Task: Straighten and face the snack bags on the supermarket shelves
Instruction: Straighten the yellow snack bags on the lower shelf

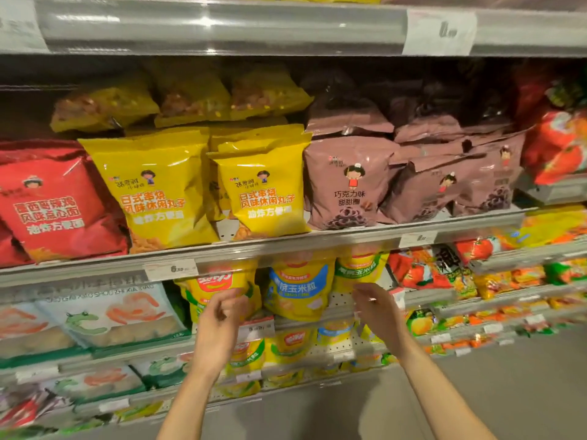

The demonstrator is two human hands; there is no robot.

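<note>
Hands raised at yellow corn bags (298,290), six o'clock: my left hand (219,325) fingers loosely curled, empty; right hand (376,308) relaxed, empty.

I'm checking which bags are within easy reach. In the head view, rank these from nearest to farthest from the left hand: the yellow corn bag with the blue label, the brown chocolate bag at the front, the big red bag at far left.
1. Yellow corn bag with the blue label, just right of the left hand, same shelf.
2. Brown chocolate bag, shelf above, up-right.
3. Red bag, shelf above, far left.

Glossy plastic snack bags (263,198), metal shelf (286,246)
</note>
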